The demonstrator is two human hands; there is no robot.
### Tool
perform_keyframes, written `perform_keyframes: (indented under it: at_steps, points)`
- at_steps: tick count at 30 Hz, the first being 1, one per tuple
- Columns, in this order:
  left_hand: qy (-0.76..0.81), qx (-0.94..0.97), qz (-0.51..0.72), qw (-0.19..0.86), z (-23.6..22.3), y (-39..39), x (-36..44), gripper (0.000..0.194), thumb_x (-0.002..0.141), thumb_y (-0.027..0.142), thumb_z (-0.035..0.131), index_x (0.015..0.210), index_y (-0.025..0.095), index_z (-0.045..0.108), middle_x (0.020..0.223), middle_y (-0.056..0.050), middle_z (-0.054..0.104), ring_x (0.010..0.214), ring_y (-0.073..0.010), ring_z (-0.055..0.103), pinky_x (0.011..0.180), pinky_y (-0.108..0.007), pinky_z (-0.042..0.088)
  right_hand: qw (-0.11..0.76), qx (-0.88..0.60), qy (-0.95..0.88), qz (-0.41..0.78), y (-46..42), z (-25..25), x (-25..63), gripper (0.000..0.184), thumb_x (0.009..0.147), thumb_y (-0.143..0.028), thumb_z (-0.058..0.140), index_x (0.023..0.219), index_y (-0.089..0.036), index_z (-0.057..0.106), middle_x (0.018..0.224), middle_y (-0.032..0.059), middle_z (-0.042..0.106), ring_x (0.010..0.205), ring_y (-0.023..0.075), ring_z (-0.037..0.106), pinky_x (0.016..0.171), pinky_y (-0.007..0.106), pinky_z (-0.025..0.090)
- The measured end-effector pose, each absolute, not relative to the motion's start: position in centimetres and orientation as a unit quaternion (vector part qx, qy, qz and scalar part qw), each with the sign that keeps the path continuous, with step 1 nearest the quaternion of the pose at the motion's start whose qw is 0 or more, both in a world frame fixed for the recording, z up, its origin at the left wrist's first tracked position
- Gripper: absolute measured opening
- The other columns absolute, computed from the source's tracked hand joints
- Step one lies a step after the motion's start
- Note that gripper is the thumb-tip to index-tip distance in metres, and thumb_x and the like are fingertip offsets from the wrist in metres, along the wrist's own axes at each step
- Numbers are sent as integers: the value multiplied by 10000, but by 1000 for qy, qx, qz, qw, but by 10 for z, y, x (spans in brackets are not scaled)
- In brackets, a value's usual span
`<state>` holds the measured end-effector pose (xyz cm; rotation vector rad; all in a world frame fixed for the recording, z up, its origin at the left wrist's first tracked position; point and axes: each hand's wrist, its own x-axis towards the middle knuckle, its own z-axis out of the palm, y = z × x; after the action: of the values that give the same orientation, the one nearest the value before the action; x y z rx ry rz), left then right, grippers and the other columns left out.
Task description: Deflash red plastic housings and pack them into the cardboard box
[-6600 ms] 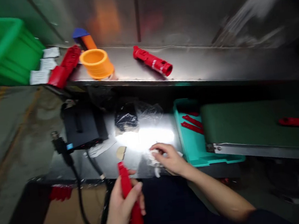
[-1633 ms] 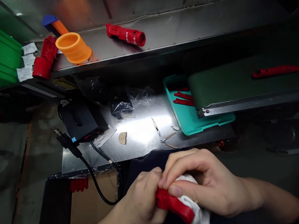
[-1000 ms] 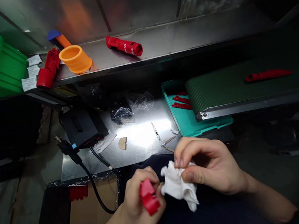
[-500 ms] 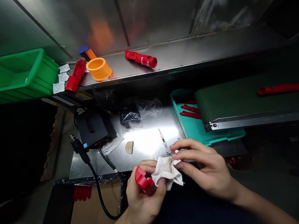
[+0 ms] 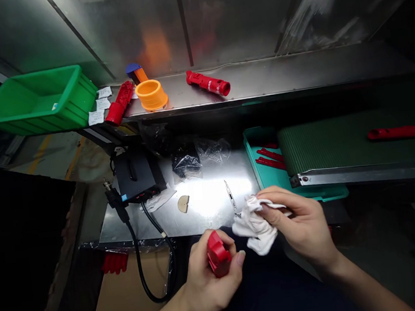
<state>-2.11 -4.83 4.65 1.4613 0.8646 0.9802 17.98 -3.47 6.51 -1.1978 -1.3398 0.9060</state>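
A red plastic part (image 5: pixel 218 255) is wrapped in the fingers of my left hand (image 5: pixel 211 279), one end facing me and the rest hidden by the palm. To its right, my right hand (image 5: pixel 299 220) pinches a crumpled white cloth (image 5: pixel 257 227), which hangs loosely apart from the red part. Beyond the hands, on the metal bench (image 5: pixel 206 215), lie a slim craft knife (image 5: pixel 230 194) and a small beige half-round piece (image 5: pixel 183 204).
A black box-shaped device (image 5: pixel 137 175) with a thick cable stands left. At right, a green conveyor belt (image 5: pixel 326 153) carrying a red part overhangs a turquoise tray (image 5: pixel 255 165). The shelf above holds a green bin (image 5: pixel 39 106), an orange ring (image 5: pixel 152 96) and red housings (image 5: pixel 209 83).
The white cloth has come away from the red part and moved right with my right hand. My left hand still grips the red part. The view has shifted slightly.
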Motion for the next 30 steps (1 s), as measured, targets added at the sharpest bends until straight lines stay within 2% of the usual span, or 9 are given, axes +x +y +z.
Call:
perform_keyframes:
  at_steps: [4,9,12,14,18,20,25,28,30]
  points:
    - [322,704,425,469,45,-46,-23,286,777,46,612,938,249,493,671,65,459,508,-106,408,478,-247,342,547,-442,-627,336,-39,84,175,262,854,-61,729,1054,-224,777,987,35,686,849,159,692,682,249,568]
    - [306,735,391,463,46,-43,-23,332,721,8,557,927,246,455,697,57,421,541,-114,388,499,-265,329,515,-432,-713,198,-35,94,175,256,814,-11,722,1026,-151,757,1071,103,705,988,230,626,860,388,545]
    - [286,738,415,448,46,-41,-20,381,689,2,528,978,242,467,702,64,371,535,-108,315,479,-264,295,521,-393,-691,310,-34,97,177,268,852,-3,701,1082,-135,740,957,68,712,852,161,668,755,283,567]
    - [265,741,426,446,47,-38,-18,421,682,17,522,1042,233,488,716,58,394,541,-111,329,476,-254,320,519,-366,-665,393,-34,99,177,275,876,-16,686,1111,-140,754,976,69,712,845,143,697,745,242,577]
    - [243,742,388,489,52,-34,-17,327,724,19,532,961,242,499,726,27,493,582,-139,494,553,-265,450,451,-300,-610,579,-34,100,180,254,983,-195,618,1174,-180,785,1159,117,693,965,192,703,861,327,594]
    - [249,747,356,504,54,-33,-17,269,725,30,547,875,244,481,709,20,503,582,-147,518,552,-271,460,417,-290,-567,649,-32,99,182,256,1021,-291,594,1119,-197,812,1146,106,695,967,192,692,892,341,583]
    - [234,753,320,524,54,-35,-19,183,730,97,571,776,243,472,647,22,520,521,-133,488,484,-254,425,374,-279,-483,741,-26,96,180,239,957,-329,723,1169,-239,784,1068,59,728,918,170,698,821,284,589]
    - [221,761,319,519,53,-35,-19,177,739,113,554,809,244,458,646,42,502,506,-112,445,472,-235,400,368,-263,-504,736,-28,101,178,132,953,-237,699,1011,-192,808,1015,69,728,906,176,694,822,305,582]
    - [224,759,322,520,52,-36,-19,196,740,116,550,822,247,431,636,58,451,497,-102,389,452,-228,359,373,-295,-504,721,-33,103,176,116,945,-200,679,937,-169,791,946,64,702,828,166,675,745,295,567]
